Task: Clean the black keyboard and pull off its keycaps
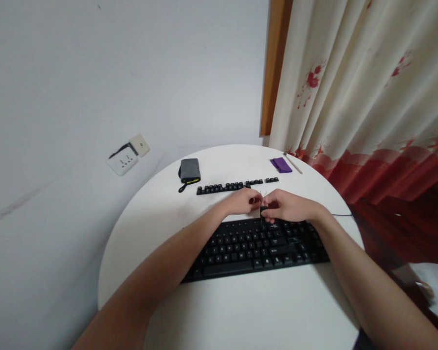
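Note:
A black keyboard (237,248) lies across the table below my forearms. Over its back edge, my right hand (286,205) is closed on a small wire keycap puller (264,211), its black body between thumb and fingers and thin wires pointing up. My left hand (243,200) meets it from the left, fingers curled together at the wires; what they pinch is too small to make out. Just behind my hands, loose black keycaps (219,188) stand in rows on the table.
The round white table (259,306) also carries a grey pouch (190,169) at back left, a purple folded cloth (281,165) and a thin stick-like brush (294,163) at back right. A dark cable (341,215) runs off the right edge. Wall and curtain (336,97) stand behind.

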Demonstrator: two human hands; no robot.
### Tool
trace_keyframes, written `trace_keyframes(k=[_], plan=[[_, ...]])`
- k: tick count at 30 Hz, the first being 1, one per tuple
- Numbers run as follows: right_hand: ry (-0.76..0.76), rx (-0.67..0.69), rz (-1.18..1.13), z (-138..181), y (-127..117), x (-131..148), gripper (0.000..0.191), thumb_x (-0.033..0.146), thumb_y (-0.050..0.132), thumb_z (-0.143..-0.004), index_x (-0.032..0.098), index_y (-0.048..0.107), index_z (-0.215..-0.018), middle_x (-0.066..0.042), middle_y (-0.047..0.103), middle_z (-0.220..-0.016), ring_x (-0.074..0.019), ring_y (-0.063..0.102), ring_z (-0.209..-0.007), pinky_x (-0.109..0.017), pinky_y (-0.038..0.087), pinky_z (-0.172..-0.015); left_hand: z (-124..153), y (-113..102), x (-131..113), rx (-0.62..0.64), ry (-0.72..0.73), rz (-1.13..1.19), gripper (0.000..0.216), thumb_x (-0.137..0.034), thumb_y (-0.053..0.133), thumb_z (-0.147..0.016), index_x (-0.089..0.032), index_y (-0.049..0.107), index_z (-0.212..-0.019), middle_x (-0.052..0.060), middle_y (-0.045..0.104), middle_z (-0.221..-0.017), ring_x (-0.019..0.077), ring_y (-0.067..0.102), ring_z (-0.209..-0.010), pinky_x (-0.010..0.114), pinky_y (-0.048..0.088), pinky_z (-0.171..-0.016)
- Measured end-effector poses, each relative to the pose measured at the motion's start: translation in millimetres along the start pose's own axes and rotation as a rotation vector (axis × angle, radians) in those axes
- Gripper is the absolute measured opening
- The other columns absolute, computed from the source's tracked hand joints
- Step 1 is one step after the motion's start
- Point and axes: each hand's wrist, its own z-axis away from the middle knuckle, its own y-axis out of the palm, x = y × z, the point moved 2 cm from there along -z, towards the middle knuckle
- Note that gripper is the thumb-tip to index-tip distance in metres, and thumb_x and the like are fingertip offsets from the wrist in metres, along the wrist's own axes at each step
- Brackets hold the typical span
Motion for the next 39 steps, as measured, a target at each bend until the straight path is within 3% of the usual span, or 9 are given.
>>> trace_keyframes(k=[9,13,16,20,24,28,32,36,39], plan=[[0.066,-0.07,-0.126,-6,1,-12,0.021,0.032,0.061,-0.085,0.019,0.063,-0.069,-0.002,0.067,-0.057,-0.0172,0.064,-0.054,-0.026,0.048,-0.052,0,1,2,0.027,-0.073,0.035,0.011,-0.017,0.057,-0.082,-0.015,0.068,-0.082,0.001,0.067,-0.074,0.0123,0.057,-0.065,0.024,0.042,-0.064],[0.086,-0.115,-0.183,-10,-4,-20,0.024,0.037,0.063,-0.085,0.018,0.062,-0.071,-0.002,0.068,-0.059,-0.0159,0.063,-0.054,-0.025,0.047,-0.05,-3,1,6,-0.025,-0.074,0.015,0.015,-0.014,0.054,-0.085,-0.015,0.068,-0.084,0.002,0.068,-0.076,0.0126,0.058,-0.068,0.025,0.043,-0.067],[0.035,-0.266,-0.166,-13,-12,-26,0.023,0.037,0.061,-0.087,0.017,0.061,-0.075,-0.003,0.068,-0.063,-0.0144,0.062,-0.055,-0.025,0.048,-0.053,-3,-3,4,-0.121,-0.086,0.083,0.021,-0.015,0.047,-0.091,-0.015,0.067,-0.088,0.002,0.069,-0.08,0.0123,0.059,-0.071,0.025,0.044,-0.07],[0.004,-0.546,-0.023,-19,-21,-37,0.021,0.033,0.054,-0.092,0.017,0.059,-0.078,-0.004,0.068,-0.067,-0.0146,0.062,-0.059,-0.026,0.047,-0.058,-2,-9,-1,-0.234,-0.052,0.194,0.033,-0.029,0.035,-0.102,-0.016,0.065,-0.098,0.005,0.069,-0.092,0.0148,0.062,-0.085,0.028,0.047,-0.08],[0.025,-0.72,0.162,-23,-22,-44,0.019,0.031,0.052,-0.093,0.019,0.056,-0.078,-0.004,0.069,-0.07,-0.0167,0.064,-0.064,-0.029,0.047,-0.067,-4,-10,-4,-0.301,-0.051,0.135,0.023,-0.035,0.06,-0.092,-0.018,0.065,-0.105,0.006,0.067,-0.104,0.0174,0.061,-0.093,0.032,0.048,-0.086],[-0.004,-0.726,0.232,-24,-20,-44,0.017,0.03,0.051,-0.094,0.02,0.055,-0.08,-0.004,0.07,-0.074,-0.0181,0.065,-0.069,-0.03,0.048,-0.07,-5,-9,-3,-0.319,-0.048,0.016,0.017,-0.028,0.072,-0.082,-0.02,0.068,-0.097,0.004,0.067,-0.098,0.0188,0.061,-0.094,0.034,0.048,-0.088],[-0.002,-0.711,0.246,-25,-18,-47,0.012,0.028,0.052,-0.094,0.021,0.055,-0.085,-0.005,0.071,-0.077,-0.0188,0.067,-0.073,-0.03,0.049,-0.073,-5,-7,0,-0.377,-0.074,0.042,0.035,-0.021,0.072,-0.081,-0.021,0.063,-0.115,0.004,0.069,-0.101,0.0185,0.061,-0.094,0.034,0.048,-0.087],[0.053,-0.722,0.053,-29,-13,-55,0.01,0.029,0.05,-0.095,0.021,0.052,-0.091,-0.005,0.071,-0.075,-0.0184,0.07,-0.069,-0.028,0.051,-0.065,-4,-5,1,-0.378,-0.048,0.068,0.052,-0.019,0.072,-0.082,-0.023,0.053,-0.13,0.004,0.069,-0.103,0.0188,0.061,-0.1,0.034,0.047,-0.089],[0.084,-0.73,-0.108,-33,-11,-60,0.011,0.031,0.048,-0.096,0.021,0.049,-0.091,-0.004,0.071,-0.073,-0.018,0.071,-0.064,-0.026,0.052,-0.058,-3,-6,-2,-0.356,-0.052,0.002,0.053,-0.019,0.069,-0.085,-0.025,0.049,-0.134,0.005,0.068,-0.109,0.0193,0.06,-0.105,0.035,0.046,-0.093]])
